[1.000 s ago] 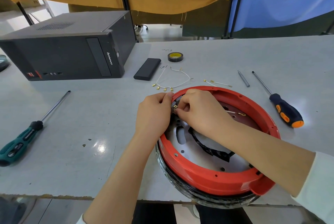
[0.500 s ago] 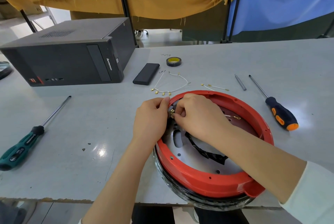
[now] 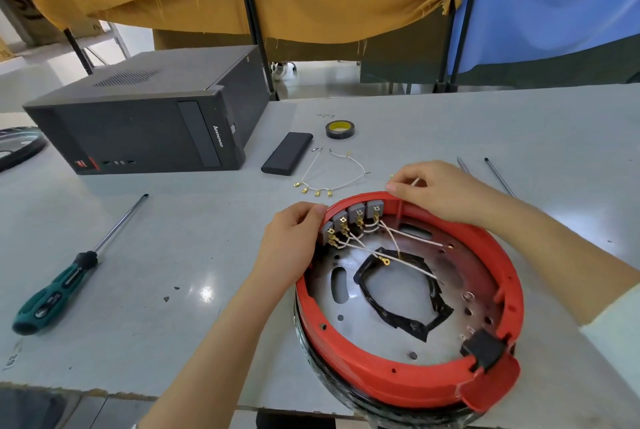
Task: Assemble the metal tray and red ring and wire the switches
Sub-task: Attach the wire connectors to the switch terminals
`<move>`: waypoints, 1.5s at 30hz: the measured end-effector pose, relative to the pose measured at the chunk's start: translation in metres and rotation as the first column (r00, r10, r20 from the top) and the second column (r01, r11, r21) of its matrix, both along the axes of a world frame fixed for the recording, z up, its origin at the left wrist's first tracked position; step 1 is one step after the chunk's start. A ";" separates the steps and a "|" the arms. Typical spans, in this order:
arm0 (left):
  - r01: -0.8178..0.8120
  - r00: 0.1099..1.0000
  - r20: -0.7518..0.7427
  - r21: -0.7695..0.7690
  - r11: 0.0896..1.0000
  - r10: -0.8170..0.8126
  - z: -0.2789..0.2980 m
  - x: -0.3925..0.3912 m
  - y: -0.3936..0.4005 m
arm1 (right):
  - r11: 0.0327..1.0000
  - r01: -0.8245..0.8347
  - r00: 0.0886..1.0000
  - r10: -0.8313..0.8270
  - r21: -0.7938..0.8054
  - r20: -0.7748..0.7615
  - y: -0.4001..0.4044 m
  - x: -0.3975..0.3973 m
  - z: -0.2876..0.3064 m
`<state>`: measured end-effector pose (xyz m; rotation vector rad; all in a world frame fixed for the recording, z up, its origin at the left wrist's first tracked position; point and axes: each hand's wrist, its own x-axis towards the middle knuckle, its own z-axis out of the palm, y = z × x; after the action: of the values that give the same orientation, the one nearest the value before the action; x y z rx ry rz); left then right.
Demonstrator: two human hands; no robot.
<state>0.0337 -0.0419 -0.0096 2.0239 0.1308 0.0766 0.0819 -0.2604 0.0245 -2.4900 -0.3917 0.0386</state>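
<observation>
Head view: the grey surface (image 3: pixel 173 255) carries a computer case (image 3: pixel 149 127) at the far left. Near the front edge lies the red ring (image 3: pixel 398 383) around the metal tray (image 3: pixel 377 335). The left hand (image 3: pixel 294 241) grips the ring's rim beside four wired switches (image 3: pixel 356 217); the right hand (image 3: pixel 440 189) pinches a loose wire (image 3: pixel 414 181) just beyond the ring.

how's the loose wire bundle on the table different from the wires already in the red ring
The loose wire bundle lies free on the table, its brass terminals unconnected; the fitted wires are plugged into the grey switches inside the red ring. The loose bundle forms an open loop; the fitted wires cross over the metal tray. Both are white with brass ends.
</observation>
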 end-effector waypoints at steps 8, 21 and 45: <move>0.027 0.999 0.025 0.074 0.997 -0.029 -0.001 0.052 0.020 | 0.984 0.012 0.998 -0.001 0.180 -0.062 -0.004 0.006 -0.020; 0.203 0.919 0.150 0.612 0.764 -0.365 -0.038 0.128 -0.009 | 0.967 0.055 0.992 -0.025 0.247 -0.121 -0.009 0.006 -0.025; 0.101 0.926 0.345 0.168 0.981 -0.154 -0.003 0.108 -0.001 | 0.963 0.102 0.994 -0.109 0.250 0.014 -0.006 0.001 -0.021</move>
<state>0.1418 -0.0427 -0.0130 2.1242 -0.2447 0.3789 0.0824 -0.2668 0.0034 -2.2602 -0.2570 -0.0844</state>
